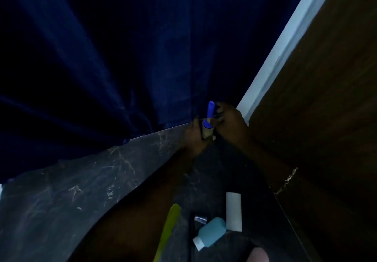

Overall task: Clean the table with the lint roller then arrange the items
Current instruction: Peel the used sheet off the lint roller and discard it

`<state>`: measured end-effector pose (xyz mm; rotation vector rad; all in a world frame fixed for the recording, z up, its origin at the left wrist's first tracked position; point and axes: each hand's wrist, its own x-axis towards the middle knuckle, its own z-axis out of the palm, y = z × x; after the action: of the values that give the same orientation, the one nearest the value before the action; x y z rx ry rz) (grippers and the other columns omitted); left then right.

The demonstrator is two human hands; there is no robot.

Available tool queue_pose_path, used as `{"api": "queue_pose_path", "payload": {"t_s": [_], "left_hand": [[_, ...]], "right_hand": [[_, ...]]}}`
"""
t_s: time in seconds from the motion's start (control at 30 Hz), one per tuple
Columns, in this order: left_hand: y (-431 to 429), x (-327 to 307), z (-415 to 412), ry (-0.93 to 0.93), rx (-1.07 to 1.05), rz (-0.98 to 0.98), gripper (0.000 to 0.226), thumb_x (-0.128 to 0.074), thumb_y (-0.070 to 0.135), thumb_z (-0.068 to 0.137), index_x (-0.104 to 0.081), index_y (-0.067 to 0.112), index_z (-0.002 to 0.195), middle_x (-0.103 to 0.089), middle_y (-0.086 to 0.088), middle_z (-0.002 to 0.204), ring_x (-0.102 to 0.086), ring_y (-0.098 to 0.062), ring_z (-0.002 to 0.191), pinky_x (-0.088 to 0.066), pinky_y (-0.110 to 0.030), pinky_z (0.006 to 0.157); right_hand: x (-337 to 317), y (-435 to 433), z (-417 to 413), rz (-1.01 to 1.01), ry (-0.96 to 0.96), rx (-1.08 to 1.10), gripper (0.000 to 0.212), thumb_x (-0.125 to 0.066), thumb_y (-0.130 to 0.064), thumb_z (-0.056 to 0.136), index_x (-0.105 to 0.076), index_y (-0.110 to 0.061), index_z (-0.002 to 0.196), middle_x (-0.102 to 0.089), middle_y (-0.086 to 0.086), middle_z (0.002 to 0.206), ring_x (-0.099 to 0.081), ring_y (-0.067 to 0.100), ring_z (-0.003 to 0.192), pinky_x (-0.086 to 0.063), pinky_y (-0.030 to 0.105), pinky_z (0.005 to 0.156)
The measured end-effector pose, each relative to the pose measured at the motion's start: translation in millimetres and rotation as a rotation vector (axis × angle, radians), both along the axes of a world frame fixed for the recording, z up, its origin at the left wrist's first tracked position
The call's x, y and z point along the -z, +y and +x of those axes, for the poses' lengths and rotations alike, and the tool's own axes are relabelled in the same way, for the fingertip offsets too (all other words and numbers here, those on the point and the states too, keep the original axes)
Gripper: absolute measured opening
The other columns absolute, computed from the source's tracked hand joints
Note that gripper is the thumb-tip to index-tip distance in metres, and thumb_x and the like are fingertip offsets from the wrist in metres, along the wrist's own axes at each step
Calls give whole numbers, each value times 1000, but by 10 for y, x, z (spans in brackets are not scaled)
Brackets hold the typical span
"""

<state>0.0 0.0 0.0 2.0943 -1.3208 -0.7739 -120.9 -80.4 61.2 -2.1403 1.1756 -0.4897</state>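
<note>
The scene is dim. At the far edge of the dark marble table point(81, 190), both hands meet around a lint roller point(208, 123) with a blue handle pointing up and a tan roll below. My left hand point(194, 137) is closed around the roll. My right hand point(229, 123) touches the handle's base from the right, fingers curled. Near me on the table lie a white cylinder point(233, 211), a light blue bottle with a white cap point(211, 234), a yellow-green flat stick point(168, 231) and a small shiny metal piece point(200, 219).
A dark blue curtain point(122, 58) hangs behind the table's far edge. A brown wooden panel point(326, 98) with a pale strip point(281, 54) rises on the right. A pale rounded shape point(258, 255) shows at the bottom edge.
</note>
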Motion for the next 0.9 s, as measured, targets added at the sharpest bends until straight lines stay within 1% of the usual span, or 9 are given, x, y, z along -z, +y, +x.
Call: {"api": "queue_pose_path", "payload": {"t_s": [0.13,0.23,0.37,0.4,0.47,0.5,0.57,0.7,0.9], "left_hand": [[-182,13,-193,317,-171,-52,41,-64,15,98,-53,6,136,-63,-14,132,-61,-30,122,-48,-46,108],[-175,58,-220,345,-137,-60,36,-63,14,98,-59,5,133,-66,-15,130,-62,-31,122,-49,-46,108],[11,-23,-208,337,-161,-121,35,-70,27,94,-61,16,126,-69,-7,122,-65,-23,113,-50,-38,101],[104,-73,-187,350,-139,-152,34,-73,28,91,-63,18,122,-70,-4,118,-66,-21,108,-52,-40,98],[322,-159,-109,323,-107,-215,34,-79,29,85,-65,20,114,-70,-1,110,-66,-19,101,-54,-38,90],[453,-216,-56,294,-96,-243,35,-82,28,83,-66,19,112,-68,-2,109,-65,-19,99,-53,-36,87],[737,-353,16,224,-64,-296,40,-86,26,79,-67,17,114,-65,-4,109,-63,-20,98,-51,-33,85],[1358,-612,164,36,9,-326,48,-89,27,73,-69,23,116,-61,1,105,-59,-11,93,-46,-22,81],[2376,-1018,287,-94,76,-214,54,-85,20,73,-68,26,124,-57,-2,111,-63,-24,101,-54,-43,92]], "right_hand": [[-21,-29,101,18,-7,8,34,-68,-27,90,-59,-11,119,-67,9,110,-64,21,101,-49,27,83],[-33,2,96,35,-59,0,18,-66,-21,92,-60,-11,106,-66,3,94,-67,19,91,-48,21,75],[-164,115,-44,88,-144,52,22,-69,-19,89,-63,-12,109,-69,-1,94,-69,17,89,-50,7,70],[-215,170,-87,107,-157,64,24,-70,-20,88,-64,-13,109,-71,1,97,-70,17,91,-52,9,74],[-333,295,-182,178,-234,64,23,-72,-14,85,-66,-13,107,-74,9,98,-71,23,93,-58,33,86],[-404,383,-229,218,-291,58,22,-72,-9,83,-67,-11,105,-74,12,95,-72,28,91,-58,46,89],[-552,589,-328,264,-362,35,21,-73,-4,80,-68,-10,100,-74,16,88,-73,31,85,-56,55,87],[-783,1038,-498,304,-261,-76,20,-76,-11,74,-70,-21,90,-75,7,85,-73,27,84,-57,53,87],[-1045,1792,-596,196,97,-344,17,-72,-20,86,-71,-24,102,-73,-6,94,-69,12,90,-55,42,87]]}}
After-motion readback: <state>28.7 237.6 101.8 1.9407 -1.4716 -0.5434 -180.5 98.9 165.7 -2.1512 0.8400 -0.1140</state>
